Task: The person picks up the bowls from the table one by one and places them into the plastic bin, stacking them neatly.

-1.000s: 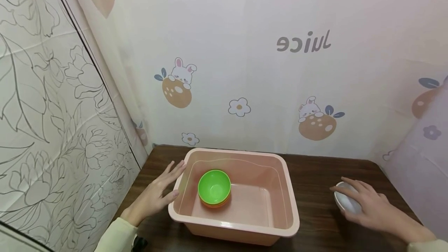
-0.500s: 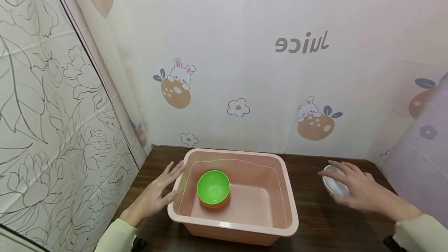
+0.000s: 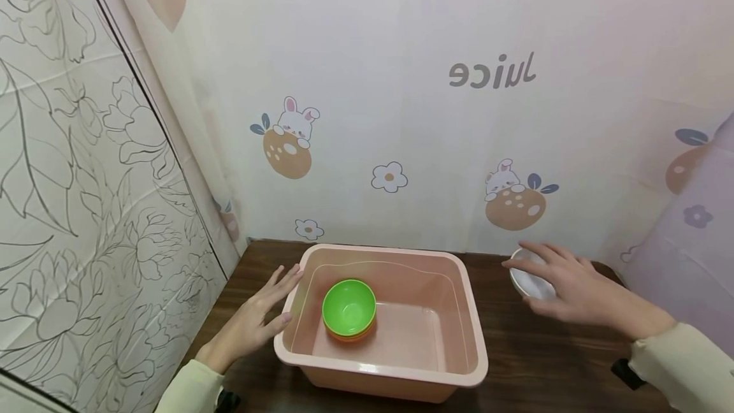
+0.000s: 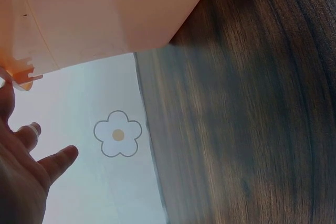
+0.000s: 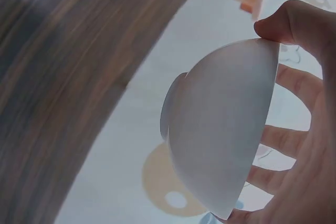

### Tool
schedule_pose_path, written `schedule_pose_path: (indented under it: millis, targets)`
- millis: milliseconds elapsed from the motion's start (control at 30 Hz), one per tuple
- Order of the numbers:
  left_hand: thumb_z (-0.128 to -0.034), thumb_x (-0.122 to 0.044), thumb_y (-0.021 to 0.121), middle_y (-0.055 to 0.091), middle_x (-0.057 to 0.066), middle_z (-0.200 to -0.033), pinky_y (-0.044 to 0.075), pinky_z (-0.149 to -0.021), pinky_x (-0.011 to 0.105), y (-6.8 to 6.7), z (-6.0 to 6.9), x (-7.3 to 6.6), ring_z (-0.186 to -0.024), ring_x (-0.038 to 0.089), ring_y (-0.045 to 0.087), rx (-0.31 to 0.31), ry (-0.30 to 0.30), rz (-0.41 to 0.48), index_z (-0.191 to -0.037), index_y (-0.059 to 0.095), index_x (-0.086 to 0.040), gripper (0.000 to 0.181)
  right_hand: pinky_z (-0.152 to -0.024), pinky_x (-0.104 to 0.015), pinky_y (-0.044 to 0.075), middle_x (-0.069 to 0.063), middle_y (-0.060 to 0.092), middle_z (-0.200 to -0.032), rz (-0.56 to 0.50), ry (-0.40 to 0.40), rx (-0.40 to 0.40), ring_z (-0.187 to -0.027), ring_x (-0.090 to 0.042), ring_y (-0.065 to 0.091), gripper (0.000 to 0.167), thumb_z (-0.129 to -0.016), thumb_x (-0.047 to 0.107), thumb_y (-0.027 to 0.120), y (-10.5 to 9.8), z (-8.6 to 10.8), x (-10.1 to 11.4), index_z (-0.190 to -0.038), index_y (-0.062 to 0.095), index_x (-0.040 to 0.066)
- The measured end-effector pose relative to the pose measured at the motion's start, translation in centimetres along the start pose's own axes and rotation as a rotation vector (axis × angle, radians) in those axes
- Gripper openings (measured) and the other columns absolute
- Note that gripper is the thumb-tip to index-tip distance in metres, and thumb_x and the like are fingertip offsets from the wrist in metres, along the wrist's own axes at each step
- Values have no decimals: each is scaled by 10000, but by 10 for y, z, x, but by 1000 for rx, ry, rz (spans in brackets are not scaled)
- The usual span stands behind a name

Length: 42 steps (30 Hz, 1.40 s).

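Observation:
My right hand (image 3: 579,292) grips a small white bowl (image 3: 529,280) from above, thumb and fingers spread round its rim. In the right wrist view the bowl (image 5: 223,119) shows its outer wall and foot ring, held off the table. To its left stands a pink plastic tub (image 3: 378,368). Inside the tub, toward the left, a green bowl (image 3: 348,308) sits on top of an orange one (image 3: 351,338). My left hand (image 3: 252,320) touches the tub's left rim with outstretched fingers; the left wrist view shows the tub's outer wall (image 4: 105,14) beside it.
The tub stands on a dark wood-grain table (image 3: 550,362). Behind rises a pale curtain (image 3: 355,113) printed with rabbits and flowers. A floral-patterned panel (image 3: 103,164) borders the left side, and a lilac-tinted curtain (image 3: 699,260) the right.
My right hand has carried the white bowl up and leftward, closer to the tub. The left hand and the bowls in the tub have kept their places.

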<state>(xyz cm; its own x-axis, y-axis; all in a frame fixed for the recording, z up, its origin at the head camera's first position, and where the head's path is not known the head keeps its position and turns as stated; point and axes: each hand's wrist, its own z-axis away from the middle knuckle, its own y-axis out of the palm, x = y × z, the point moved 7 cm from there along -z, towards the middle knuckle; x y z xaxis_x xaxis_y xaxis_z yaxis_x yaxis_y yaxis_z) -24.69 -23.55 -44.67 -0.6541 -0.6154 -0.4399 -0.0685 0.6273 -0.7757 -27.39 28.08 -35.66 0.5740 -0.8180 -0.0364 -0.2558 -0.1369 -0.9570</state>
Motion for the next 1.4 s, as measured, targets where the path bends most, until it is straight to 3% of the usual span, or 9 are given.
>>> schedule_pose_path:
  millis: [200,467,667,900,1133,1400]
  targets:
    - [-963,-246,658,342,23,-1680,386,-1065,752,1,0,0,-1597,293,174,-1,1,-9,-1612,371,-186,712,-717,-731,492,-140,476,-1521,7,-50,-8,-1273,-483,513,624,-777,379,840,-9,-14,11,-1365,632,349]
    - [-968,-238,649,354,34,-1675,396,-1040,767,2,1,1,-1568,394,229,-8,-2,-10,-1610,376,-182,700,-681,-643,514,-161,496,-1510,33,-113,-51,-1265,-476,532,601,-791,378,824,-25,-36,28,-1362,641,331]
    - [-973,-243,646,346,23,-1679,398,-1035,770,2,0,1,-1588,329,198,-2,-6,-9,-1614,367,-193,701,-728,-664,510,-156,500,-1513,31,-156,-54,-1320,-430,486,593,-806,388,816,-31,-46,42,-1371,642,340]
    - [-971,-249,648,341,3,-1681,400,-1043,762,2,1,1,-1588,329,200,3,-13,-8,-1616,364,-205,706,-813,-725,485,-150,498,-1524,2,-190,-57,-1334,-423,474,574,-829,364,793,-34,-60,57,-1380,635,338]
    - [-973,-247,647,338,10,-1682,390,-1045,770,2,2,1,-1601,266,167,3,-14,3,-1615,366,-196,702,-871,-722,470,-131,456,-1571,-41,-202,-14,-1380,-423,444,559,-876,412,764,-31,-78,76,-1412,613,360]
    - [-974,-238,643,338,13,-1682,392,-1045,768,2,1,1,-1594,306,186,7,-10,-7,-1617,361,-198,703,-886,-709,463,-103,438,-1596,-69,-230,8,-1421,-383,415,570,-868,416,749,-28,-97,100,-1418,601,392]
